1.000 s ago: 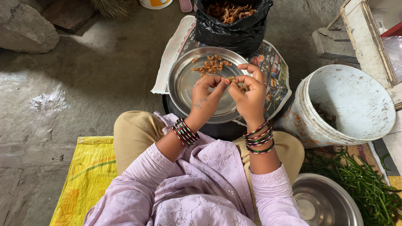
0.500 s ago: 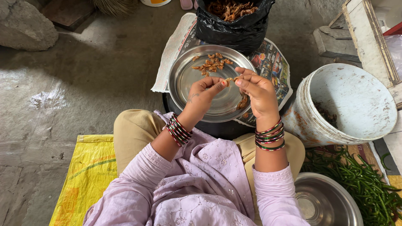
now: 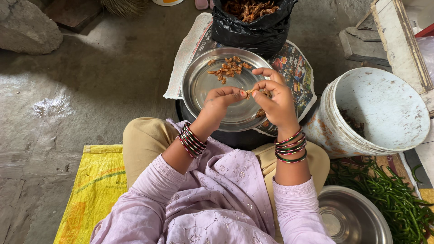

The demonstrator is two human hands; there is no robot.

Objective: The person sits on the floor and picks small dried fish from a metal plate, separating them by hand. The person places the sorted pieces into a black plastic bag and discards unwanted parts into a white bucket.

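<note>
Left hand (image 3: 221, 100) and right hand (image 3: 275, 101) meet over the steel plate (image 3: 203, 90), fingers of both pinched on one small dried shrimp (image 3: 250, 92): orange-brown, curled, shrivelled. More lie heaped at the plate's far rim, near a black bag (image 3: 253, 31).

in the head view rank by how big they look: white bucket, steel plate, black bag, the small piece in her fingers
1. white bucket
2. steel plate, a little smaller in view
3. black bag, cut off by the top edge, so its rank is unsure
4. small brown piece, pinched between left hand and right hand
</note>
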